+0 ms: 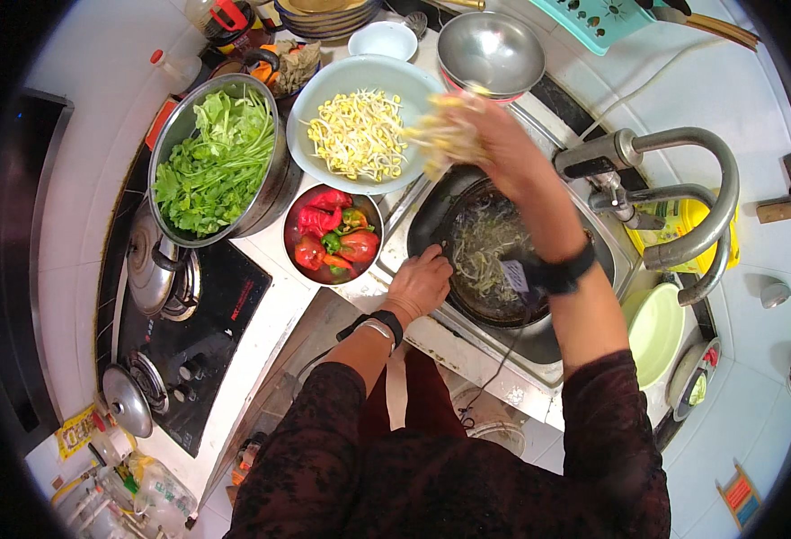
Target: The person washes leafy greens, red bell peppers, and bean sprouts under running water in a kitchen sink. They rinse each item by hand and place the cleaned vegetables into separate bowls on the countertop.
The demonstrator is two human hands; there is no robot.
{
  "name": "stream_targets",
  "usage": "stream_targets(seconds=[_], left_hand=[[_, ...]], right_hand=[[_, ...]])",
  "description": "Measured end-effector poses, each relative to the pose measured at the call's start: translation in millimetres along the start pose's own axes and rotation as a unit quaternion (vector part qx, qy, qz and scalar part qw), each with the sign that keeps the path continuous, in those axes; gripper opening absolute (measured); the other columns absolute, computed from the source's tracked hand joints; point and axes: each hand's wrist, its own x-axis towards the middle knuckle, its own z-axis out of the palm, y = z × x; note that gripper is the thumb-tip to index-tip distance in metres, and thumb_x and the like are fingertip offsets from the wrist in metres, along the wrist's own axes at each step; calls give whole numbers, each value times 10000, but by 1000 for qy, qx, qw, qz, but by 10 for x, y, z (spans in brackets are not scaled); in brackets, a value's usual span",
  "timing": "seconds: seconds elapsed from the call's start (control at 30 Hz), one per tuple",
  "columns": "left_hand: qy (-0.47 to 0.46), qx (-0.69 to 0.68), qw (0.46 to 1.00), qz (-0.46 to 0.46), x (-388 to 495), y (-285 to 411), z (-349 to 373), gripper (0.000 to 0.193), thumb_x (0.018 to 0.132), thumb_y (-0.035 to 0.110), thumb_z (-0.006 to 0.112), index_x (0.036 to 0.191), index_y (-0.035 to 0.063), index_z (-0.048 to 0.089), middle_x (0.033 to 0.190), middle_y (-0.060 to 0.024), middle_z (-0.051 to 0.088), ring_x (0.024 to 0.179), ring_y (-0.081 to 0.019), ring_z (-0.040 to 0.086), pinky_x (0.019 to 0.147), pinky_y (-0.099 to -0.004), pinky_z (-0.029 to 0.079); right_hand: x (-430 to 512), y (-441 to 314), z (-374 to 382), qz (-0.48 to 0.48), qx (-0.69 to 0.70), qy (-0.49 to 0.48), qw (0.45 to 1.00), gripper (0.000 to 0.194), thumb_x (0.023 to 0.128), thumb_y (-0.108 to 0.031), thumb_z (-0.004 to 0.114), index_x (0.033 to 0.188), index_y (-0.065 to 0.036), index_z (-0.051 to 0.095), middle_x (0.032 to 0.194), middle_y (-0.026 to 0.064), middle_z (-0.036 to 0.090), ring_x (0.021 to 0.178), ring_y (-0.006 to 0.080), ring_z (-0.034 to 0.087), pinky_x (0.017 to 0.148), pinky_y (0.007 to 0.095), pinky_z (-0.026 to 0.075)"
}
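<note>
My right hand (pixel 493 138), blurred by motion, is shut on a bunch of bean sprouts (pixel 446 135) at the right rim of a pale plastic bowl (pixel 301 138). Inside that bowl lies a heap of yellow-headed bean sprouts (pixel 358 131). In the sink (pixel 429 212) stands a dark round pan (pixel 537 320) of water, with more sprouts (pixel 480 259) floating in it. My left hand (pixel 422 279) rests on the sink's near left edge, its fingers bent by the pan's rim; whether it grips anything is hard to tell. A metal bowl of red and green peppers (pixel 338 236) stands left of the sink.
A steel pot (pixel 271 175) of leafy greens (pixel 213 162) stands at the left, beside a black gas hob (pixel 213 323) with lidded cookware. Behind are a steel bowl (pixel 490 54) and a small white bowl (pixel 382 40). A curved faucet (pixel 726 175) and a light green basin (pixel 658 330) are at the right.
</note>
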Motion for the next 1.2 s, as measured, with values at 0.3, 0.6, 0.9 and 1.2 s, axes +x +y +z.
stream_targets(seconds=[0.3,0.6,0.9,1.2], left_hand=[[-34,18,999,-10,20,2,-10,146,751,162,578,846,58,617,978,-42,599,1127,-247,490,815,-405,500],[9,6,1000,6,23,23,-22,144,727,131,616,848,54,616,1006,-56,617,1122,-275,517,786,-399,515],[36,-8,999,14,69,74,-51,150,701,86,624,847,51,614,974,-84,642,1074,-321,552,811,-409,505],[45,3,999,13,37,46,-15,149,708,89,621,852,54,614,979,-84,639,1074,-317,555,824,-407,510]], right_hand=[[-75,449,-393,-90,-193,87,973,286,891,-257,592,1091,-70,674,951,19,653,825,96,581,704,253,490],[-887,1773,-2002,86,-501,204,837,592,834,-463,636,1297,-106,540,1359,208,462,1160,333,526,970,403,414],[-794,2343,-1378,162,-689,-59,704,400,802,-355,640,1120,-112,655,1101,96,658,1035,304,618,886,404,477],[-1426,1765,-2147,161,-573,159,787,633,825,-406,682,1329,-67,504,1372,196,460,1310,336,386,1047,403,346]])
